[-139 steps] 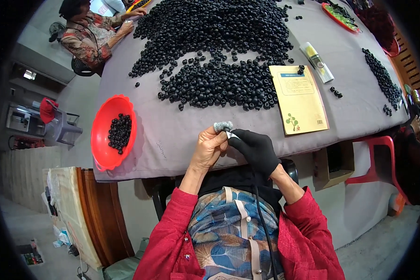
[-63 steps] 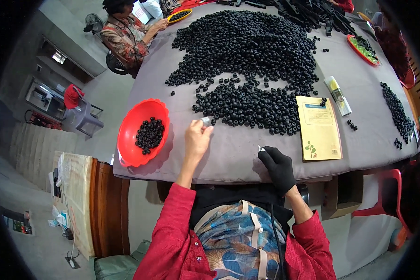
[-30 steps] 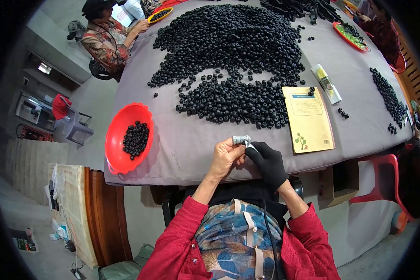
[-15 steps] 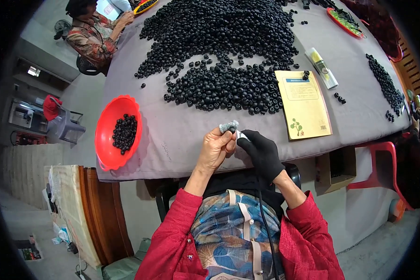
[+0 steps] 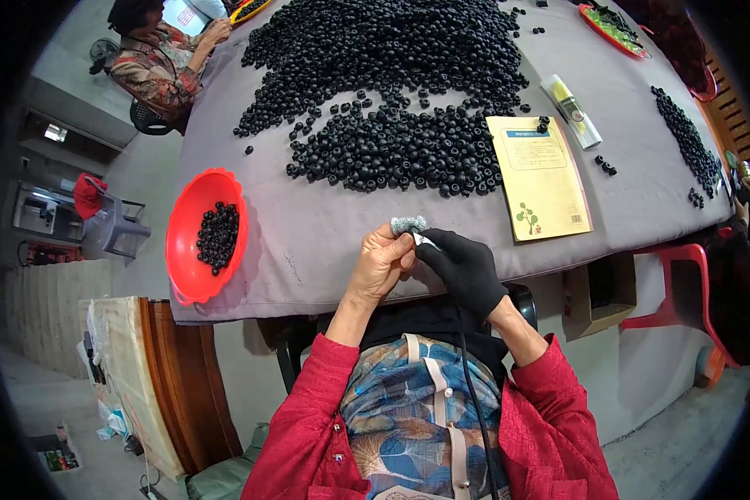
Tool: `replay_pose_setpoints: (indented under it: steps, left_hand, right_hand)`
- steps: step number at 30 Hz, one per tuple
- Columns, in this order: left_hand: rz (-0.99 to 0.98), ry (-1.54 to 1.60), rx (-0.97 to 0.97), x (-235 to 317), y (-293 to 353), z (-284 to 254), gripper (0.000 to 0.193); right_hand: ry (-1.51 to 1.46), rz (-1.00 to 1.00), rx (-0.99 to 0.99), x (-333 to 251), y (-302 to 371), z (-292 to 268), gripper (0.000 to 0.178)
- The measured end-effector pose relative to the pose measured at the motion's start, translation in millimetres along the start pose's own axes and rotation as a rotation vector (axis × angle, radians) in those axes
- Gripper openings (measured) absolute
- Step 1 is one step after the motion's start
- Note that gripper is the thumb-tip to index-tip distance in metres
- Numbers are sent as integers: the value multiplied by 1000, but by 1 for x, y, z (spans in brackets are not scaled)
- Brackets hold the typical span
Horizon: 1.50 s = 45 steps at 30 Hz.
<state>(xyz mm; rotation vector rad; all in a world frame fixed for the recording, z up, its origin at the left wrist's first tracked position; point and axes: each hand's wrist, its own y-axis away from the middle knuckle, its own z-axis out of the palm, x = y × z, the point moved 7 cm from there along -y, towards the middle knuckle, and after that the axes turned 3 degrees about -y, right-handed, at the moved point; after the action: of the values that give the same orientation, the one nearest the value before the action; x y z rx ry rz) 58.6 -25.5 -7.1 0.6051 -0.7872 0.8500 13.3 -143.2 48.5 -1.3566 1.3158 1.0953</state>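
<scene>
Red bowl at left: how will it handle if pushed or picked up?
The red bowl would probably slide rather than tip: it looks wide and shallow. It's likely light, given its thin, plastic-looking rim and only partial fill. If tilted, the black pieces inside would probably roll or shift, being rounded and loose.

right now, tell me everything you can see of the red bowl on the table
The red bowl is wide, with a scalloped rim, and looks like smooth plastic. It sits open side up on the grey cloth, well left of the left hand, which does not touch it. A loose heap of black pieces lies inside, right of its middle.
</scene>
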Motion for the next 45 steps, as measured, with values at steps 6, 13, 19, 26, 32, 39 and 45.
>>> replay_pose_setpoints:
  steps: [6,13,19,26,32,39,45]
  left_hand:
    - [8,1,-18,4,1,5,13]
    - [2,33,-37,3,1,3,13]
    - [-1,53,0,4,1,5,12]
    - [-11,64,-30,2,1,3,14]
    - [-22,61,-26,2,0,2,13]
    - [-8,44,-20,5,1,3,13]
    - [-12,4,-43,6,2,4,13]
  right_hand:
    - [30,-39,33,2,0,-1,28]
    - [34,-12,19,5,0,-1,28]
    - [29,-15,18,6,-1,-1,29]
    - [49,-17,11,6,-2,0,29]
    - [82,-28,23,6,-3,-1,29]
    - [84,28,-1,6,-3,0,30]
    - [92,-40,36,7,-3,1,30]
